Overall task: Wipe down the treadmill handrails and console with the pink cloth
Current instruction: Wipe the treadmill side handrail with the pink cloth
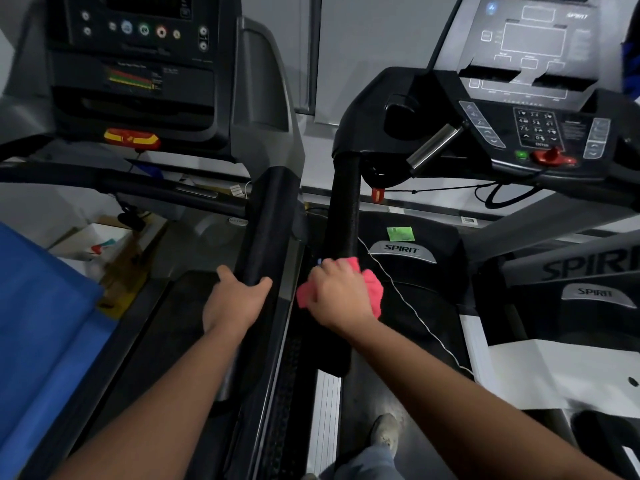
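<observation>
Head view. Two treadmills stand side by side, and the person stands between their inner rails, looking down.

Right hand (337,294): fingers closed around the pink cloth (372,289), which is bunched and pressed against the lower end of the black foam handrail (344,209) of the right treadmill. The cloth shows on both sides of the hand, most of it to the right. The handrail rises from the hand up to the right console (533,98).

Left hand (235,299): fingers partly open, resting on the black foam handrail (270,223) of the left treadmill. The thumb lies on the left side of that rail and the fingertips reach onto its top. The hand holds nothing else.

Right console: grey panel with a keypad, a green button and a red safety key (552,157) at the lower edge. A chrome grip bar (433,147) projects from its left side. A black cord runs from beneath the console to a red clip (378,194) hanging just beside the handrail.

Left console (138,64): dark panel with a row of round buttons and a red and yellow stop bar (131,137) at the bottom.

A green tag (400,233) lies on the motor cover above the SPIRIT badge. A thin white cord (415,313) runs diagonally across the right belt. One shoe (386,431) stands on that belt. A blue sheet (41,323) fills the lower left.
</observation>
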`<action>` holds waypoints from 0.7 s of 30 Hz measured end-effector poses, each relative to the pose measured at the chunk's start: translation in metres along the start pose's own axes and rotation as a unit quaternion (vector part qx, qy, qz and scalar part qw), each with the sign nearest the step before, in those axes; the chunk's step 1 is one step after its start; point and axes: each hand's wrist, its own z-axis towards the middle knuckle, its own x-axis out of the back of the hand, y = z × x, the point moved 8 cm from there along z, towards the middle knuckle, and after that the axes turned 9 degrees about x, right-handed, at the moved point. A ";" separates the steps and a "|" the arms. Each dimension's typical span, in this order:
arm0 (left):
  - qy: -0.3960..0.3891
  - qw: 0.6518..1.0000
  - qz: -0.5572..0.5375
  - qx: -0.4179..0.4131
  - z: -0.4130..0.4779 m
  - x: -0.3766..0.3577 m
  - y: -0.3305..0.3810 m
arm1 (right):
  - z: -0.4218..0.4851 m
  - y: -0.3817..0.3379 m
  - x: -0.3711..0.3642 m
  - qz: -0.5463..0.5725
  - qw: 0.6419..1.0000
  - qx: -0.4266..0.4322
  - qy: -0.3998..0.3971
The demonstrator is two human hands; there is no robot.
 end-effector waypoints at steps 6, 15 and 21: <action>0.005 1.000 0.011 -0.006 0.001 -0.002 0.001 | -0.044 0.082 -0.020 0.423 0.832 -0.335 0.130; 0.013 1.000 0.019 -0.002 0.002 -0.002 0.001 | -0.090 0.055 -0.106 0.686 0.481 -0.541 0.071; 0.010 1.000 0.021 0.001 0.004 -0.003 -0.001 | -0.068 0.074 -0.091 0.675 0.486 -0.543 0.114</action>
